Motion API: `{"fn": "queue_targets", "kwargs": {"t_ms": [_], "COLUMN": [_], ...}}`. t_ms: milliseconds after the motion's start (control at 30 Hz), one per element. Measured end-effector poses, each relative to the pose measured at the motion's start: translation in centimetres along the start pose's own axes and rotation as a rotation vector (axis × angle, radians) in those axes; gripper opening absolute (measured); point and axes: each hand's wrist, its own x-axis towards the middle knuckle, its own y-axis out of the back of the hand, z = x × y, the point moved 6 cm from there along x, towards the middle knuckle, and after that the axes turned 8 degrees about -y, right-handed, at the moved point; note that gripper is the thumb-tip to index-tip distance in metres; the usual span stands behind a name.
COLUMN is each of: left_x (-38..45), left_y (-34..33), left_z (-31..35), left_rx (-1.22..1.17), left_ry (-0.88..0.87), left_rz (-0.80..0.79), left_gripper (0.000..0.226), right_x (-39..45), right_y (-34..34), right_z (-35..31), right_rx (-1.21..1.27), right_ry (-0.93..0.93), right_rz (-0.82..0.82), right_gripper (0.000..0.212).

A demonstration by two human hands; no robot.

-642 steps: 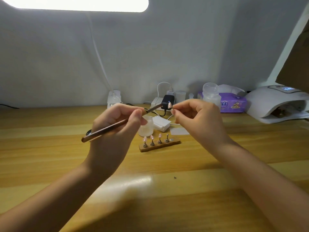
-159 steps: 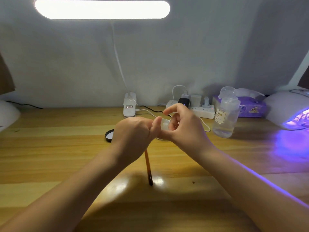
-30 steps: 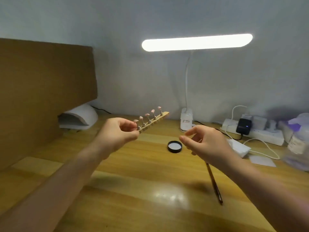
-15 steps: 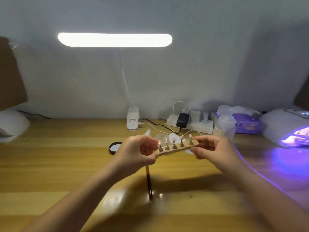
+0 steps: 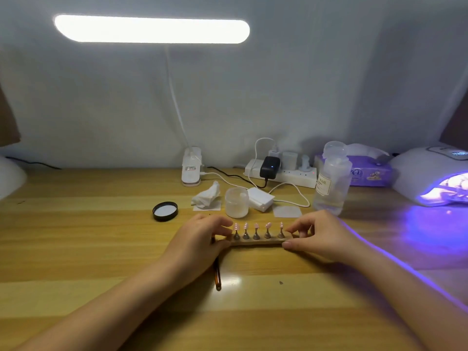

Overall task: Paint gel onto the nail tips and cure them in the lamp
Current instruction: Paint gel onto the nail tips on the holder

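Wooden nail-tip holder strip [image 5: 255, 241] lying flat on the wooden desk [image 5: 76, 249], carrying a row of five pink nail tips [image 5: 256, 226] upright on small metal stands. The left hand [image 5: 200, 239] grips the strip's left end with curled fingers; the right hand [image 5: 321, 236] pinches its right end between thumb and fingers. A brown brush handle [image 5: 217, 277] lies on the desk beneath the left hand, its tip hidden. Just behind the strip stand an open frosted gel jar [image 5: 236, 202], a crumpled wipe [image 5: 206, 196], a stack of white pads [image 5: 260, 198] and a single flat pad [image 5: 287, 212]; the jar's black lid [image 5: 165, 211] lies to the left. A clear pump bottle [image 5: 331, 181] stands to the right, near the white curing lamp [image 5: 430, 173] at the right edge, whose opening glows violet. Along the wall: a power strip [image 5: 291, 173] with plugs, a purple tissue pack [image 5: 367, 173], and the clip base of the lit desk lamp [image 5: 152, 29].
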Motion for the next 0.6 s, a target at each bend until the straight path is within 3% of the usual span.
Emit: {"fn": "queue_targets", "kwargs": {"t_ms": [133,233,400,600], "left_x": [-0.2,-0.3,-0.4,-0.5], "left_y": [0.4,1.0,0.7,0.7], "left_z": [0.1,-0.1,-1.2,-2.3], "left_rx": [0.091,0.253,0.468,0.468], "left_ry": [-0.025,0.101,0.352,0.444], "left_rz": [0.031,0.043,-0.149,-0.261], "left_gripper": [0.035,0.022,0.036,0.031], "right_x": [0.1,0.1,-0.2,-0.3], "right_y": [0.0,0.0,0.0,0.2], "right_z": [0.3,0.2,0.2,0.0], "right_rx": [-0.018,-0.025,-0.024,-0.204], "right_ry": [0.007,0.034,0.058,0.127], "right_rz": [-0.016,-0.02,-0.008,0.055], "right_gripper": [0.024,0.025,0.035,0.041]}}
